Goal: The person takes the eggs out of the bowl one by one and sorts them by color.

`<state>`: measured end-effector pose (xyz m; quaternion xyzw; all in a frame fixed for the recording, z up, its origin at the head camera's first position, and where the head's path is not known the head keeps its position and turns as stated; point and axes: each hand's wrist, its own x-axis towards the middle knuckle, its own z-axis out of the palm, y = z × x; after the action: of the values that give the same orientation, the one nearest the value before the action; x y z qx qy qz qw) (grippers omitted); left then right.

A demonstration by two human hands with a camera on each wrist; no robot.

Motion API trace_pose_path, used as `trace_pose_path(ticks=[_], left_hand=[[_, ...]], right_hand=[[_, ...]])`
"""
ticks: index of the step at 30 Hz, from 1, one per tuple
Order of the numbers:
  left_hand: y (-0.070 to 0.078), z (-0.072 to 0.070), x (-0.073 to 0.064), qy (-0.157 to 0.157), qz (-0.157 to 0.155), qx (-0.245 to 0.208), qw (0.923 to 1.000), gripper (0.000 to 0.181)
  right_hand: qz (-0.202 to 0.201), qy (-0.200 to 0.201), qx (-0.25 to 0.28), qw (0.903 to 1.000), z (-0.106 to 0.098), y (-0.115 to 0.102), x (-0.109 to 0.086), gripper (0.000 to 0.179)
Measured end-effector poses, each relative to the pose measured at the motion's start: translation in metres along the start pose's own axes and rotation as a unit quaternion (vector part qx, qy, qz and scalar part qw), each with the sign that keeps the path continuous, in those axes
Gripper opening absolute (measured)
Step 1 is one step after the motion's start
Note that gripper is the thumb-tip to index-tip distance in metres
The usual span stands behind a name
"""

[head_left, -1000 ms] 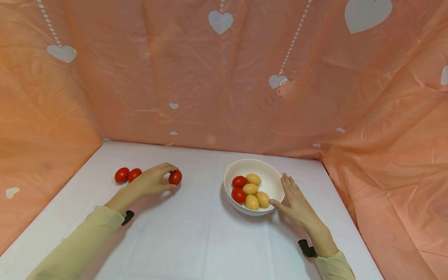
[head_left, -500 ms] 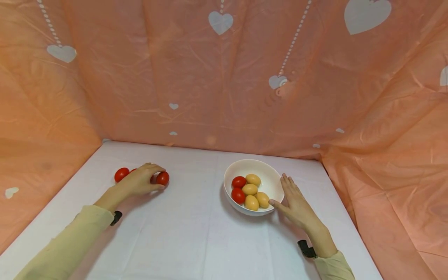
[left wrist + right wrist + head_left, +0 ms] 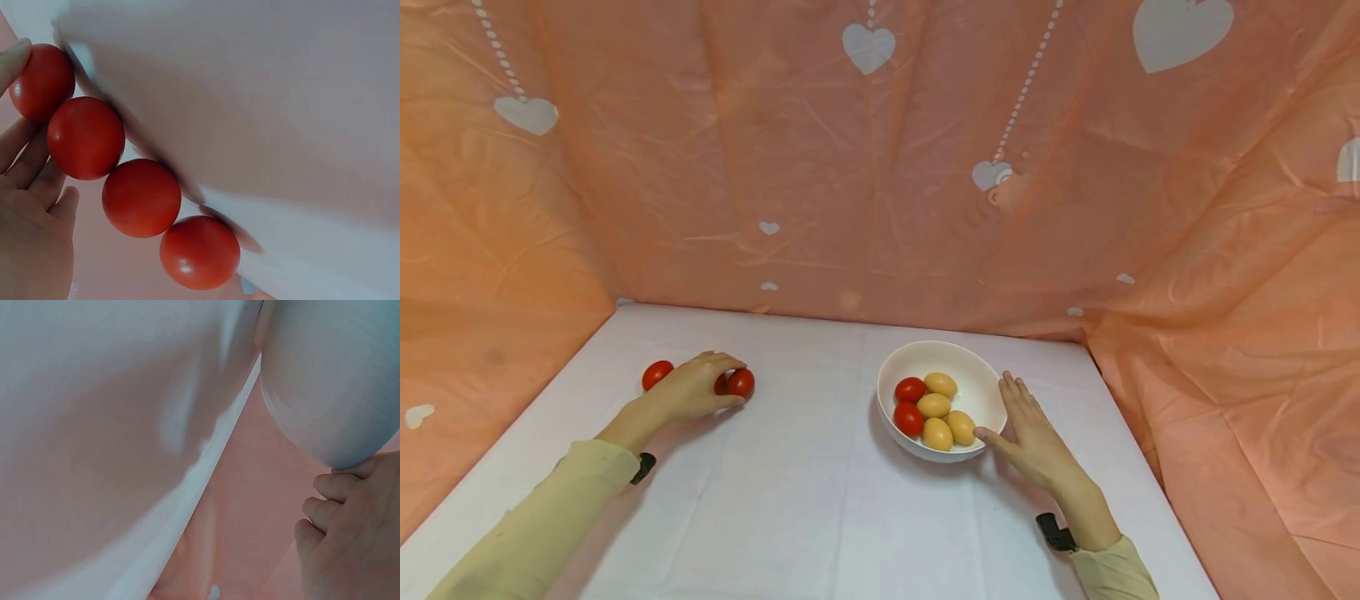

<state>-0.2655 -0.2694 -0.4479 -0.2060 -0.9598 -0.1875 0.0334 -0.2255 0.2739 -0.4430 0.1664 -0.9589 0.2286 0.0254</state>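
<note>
At the left of the table my left hand [image 3: 688, 387] pinches a red egg [image 3: 742, 383] between thumb and fingers. In the left wrist view that egg [image 3: 44, 82] heads a slanting row, close against a second red egg [image 3: 86, 138]. A third red egg [image 3: 142, 198] and a last red egg [image 3: 200, 252] continue the row. In the head view the hand partly hides this row. My right hand [image 3: 1041, 442] rests against the right side of a white bowl [image 3: 981, 379], fingers straight, thumb at the rim. Inside lie two red eggs [image 3: 908, 419] and several yellow eggs [image 3: 937, 434].
A white cloth [image 3: 790, 500] covers the table. Orange curtains [image 3: 737, 167] with pale hearts stand behind it and at both sides. Each wrist carries a small black camera [image 3: 1055, 532]. The right wrist view shows the bowl's outer wall [image 3: 331, 381] close up.
My left hand has moved left with the red egg, up to the other red eggs, and slowed over the last half second. The right hand and bowl have stayed put.
</note>
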Motion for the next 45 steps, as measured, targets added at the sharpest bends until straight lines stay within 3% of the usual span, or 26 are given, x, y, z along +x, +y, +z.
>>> trace_pose_path(ticks=[32,40,45], left_hand=[[0.001,-0.001,0.0,-0.014,-0.02,-0.019,0.9995,0.06],[0.013,-0.002,0.003,-0.004,-0.022,-0.035,0.9992,0.056],[0.028,-0.002,0.008,0.01,-0.003,-0.05,0.9987,0.051]], right_hand=[[-0.002,0.002,0.007,1.0,-0.002,-0.002,-0.001,0.1],[0.001,0.002,0.008,1.0,-0.001,-0.001,-0.001,0.1],[0.0,0.001,0.007,1.0,-0.001,-0.002,-0.001,0.101]])
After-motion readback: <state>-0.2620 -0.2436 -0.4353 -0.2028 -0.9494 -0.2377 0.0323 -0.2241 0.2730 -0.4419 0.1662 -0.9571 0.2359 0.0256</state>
